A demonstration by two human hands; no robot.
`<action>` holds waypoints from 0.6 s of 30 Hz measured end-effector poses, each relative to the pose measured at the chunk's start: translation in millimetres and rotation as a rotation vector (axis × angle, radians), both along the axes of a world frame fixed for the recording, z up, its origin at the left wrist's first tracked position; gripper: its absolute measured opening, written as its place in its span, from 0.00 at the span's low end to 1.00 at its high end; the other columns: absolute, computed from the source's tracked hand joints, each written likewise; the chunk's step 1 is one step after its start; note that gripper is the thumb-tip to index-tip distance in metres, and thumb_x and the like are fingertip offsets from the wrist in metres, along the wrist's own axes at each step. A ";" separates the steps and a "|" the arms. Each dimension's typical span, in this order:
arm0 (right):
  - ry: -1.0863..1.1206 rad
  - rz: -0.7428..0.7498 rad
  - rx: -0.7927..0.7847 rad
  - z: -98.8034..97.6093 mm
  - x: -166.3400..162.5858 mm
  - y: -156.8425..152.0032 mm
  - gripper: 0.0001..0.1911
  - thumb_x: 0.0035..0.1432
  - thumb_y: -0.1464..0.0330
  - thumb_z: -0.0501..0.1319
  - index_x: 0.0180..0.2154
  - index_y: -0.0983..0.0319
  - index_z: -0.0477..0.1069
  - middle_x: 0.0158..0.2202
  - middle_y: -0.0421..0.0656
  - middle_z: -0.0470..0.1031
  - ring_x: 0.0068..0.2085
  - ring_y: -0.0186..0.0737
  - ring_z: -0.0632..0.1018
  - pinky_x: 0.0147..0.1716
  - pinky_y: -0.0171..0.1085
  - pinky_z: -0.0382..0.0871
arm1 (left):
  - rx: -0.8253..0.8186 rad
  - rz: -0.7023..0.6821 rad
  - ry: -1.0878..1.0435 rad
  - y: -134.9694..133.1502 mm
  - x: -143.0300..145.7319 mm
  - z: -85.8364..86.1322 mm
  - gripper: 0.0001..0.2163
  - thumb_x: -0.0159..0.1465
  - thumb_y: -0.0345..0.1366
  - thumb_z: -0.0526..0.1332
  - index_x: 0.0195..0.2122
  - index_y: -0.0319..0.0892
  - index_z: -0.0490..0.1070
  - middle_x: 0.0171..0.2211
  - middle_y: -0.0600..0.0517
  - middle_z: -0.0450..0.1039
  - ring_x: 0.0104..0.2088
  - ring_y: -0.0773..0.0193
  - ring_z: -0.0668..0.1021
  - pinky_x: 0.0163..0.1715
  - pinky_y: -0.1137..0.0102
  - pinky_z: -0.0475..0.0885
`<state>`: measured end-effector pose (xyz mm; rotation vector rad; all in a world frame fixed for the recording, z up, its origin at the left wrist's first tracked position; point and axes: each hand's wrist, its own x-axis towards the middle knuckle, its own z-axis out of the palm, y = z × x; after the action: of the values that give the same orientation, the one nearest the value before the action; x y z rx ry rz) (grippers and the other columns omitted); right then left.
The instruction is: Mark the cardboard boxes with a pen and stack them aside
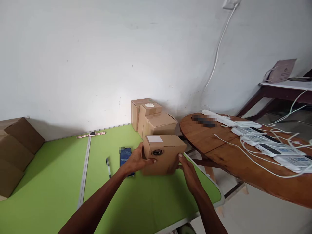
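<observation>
A brown cardboard box [168,156] with a white label on top and a dark oval hole in its front stands at the right part of the green table [146,204]. My left hand [137,159] grips its left side, thumb across the front face. On the right side, my right hand [188,169] presses against the box near its front corner; some of its fingers are hidden behind the edge. Just left of my left hand lies a phone [124,154] with a blue screen, partly covered by my wrist. A pen [108,167] is farther left.
More cardboard boxes [159,122] stand behind, near the wall, and others [14,152] at the far left. A watch with a pink strap [92,134] lies at the table's back edge. Several white power strips [265,139] with cables cover part of a wooden table [219,152] at right.
</observation>
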<state>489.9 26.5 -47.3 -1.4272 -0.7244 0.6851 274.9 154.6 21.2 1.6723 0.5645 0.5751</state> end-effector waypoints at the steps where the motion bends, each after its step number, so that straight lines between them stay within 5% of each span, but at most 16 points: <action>1: -0.010 0.019 0.012 5.5 -6.7 -10.0 0.40 0.59 0.38 0.63 0.60 0.58 0.77 0.61 0.51 0.79 0.61 0.63 0.77 0.59 0.55 0.72 | -0.026 -0.015 -0.013 -7.8 -11.1 7.7 0.34 0.57 0.41 0.78 0.62 0.40 0.69 0.57 0.36 0.80 0.55 0.42 0.82 0.52 0.51 0.81; 4: 0.000 0.094 0.068 21.9 -42.0 -35.8 0.37 0.62 0.41 0.64 0.62 0.57 0.76 0.62 0.50 0.79 0.63 0.61 0.75 0.64 0.52 0.68 | -0.069 -0.039 -0.070 -33.9 -55.9 29.8 0.28 0.63 0.43 0.74 0.61 0.42 0.71 0.59 0.40 0.79 0.57 0.44 0.81 0.55 0.54 0.79; 7: 0.123 0.156 0.074 30.6 -99.6 -47.2 0.37 0.60 0.42 0.66 0.62 0.56 0.75 0.61 0.49 0.80 0.64 0.63 0.75 0.64 0.53 0.68 | -0.123 0.051 -0.083 -60.1 -114.1 34.5 0.28 0.63 0.47 0.73 0.63 0.44 0.73 0.62 0.42 0.77 0.62 0.40 0.77 0.60 0.51 0.75; 11: 0.387 0.327 0.099 22.9 -184.6 -39.1 0.37 0.58 0.42 0.69 0.61 0.55 0.76 0.59 0.48 0.81 0.64 0.62 0.76 0.64 0.53 0.70 | -0.180 0.338 -0.145 -93.4 -197.7 12.5 0.34 0.65 0.61 0.66 0.65 0.45 0.74 0.71 0.44 0.67 0.74 0.35 0.62 0.70 0.48 0.63; 14: 0.578 0.476 0.001 8.1 -233.8 -23.3 0.39 0.54 0.38 0.69 0.57 0.57 0.80 0.55 0.49 0.84 0.62 0.65 0.77 0.61 0.57 0.73 | -0.227 0.479 -0.253 -119.6 -250.4 -5.3 0.36 0.69 0.67 0.55 0.66 0.44 0.74 0.71 0.43 0.68 0.74 0.36 0.62 0.72 0.48 0.60; 18: 0.415 0.569 -0.097 2.1 -273.7 -2.4 0.39 0.55 0.35 0.66 0.54 0.57 0.81 0.58 0.49 0.82 0.65 0.64 0.73 0.63 0.57 0.71 | -0.310 0.761 -0.152 -155.1 -283.7 -17.1 0.38 0.63 0.68 0.62 0.65 0.46 0.75 0.69 0.44 0.70 0.72 0.32 0.64 0.70 0.48 0.64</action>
<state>216.2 24.1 -45.1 -1.1070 -0.7735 1.4266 -8.8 -0.5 4.1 1.0752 1.1259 1.0852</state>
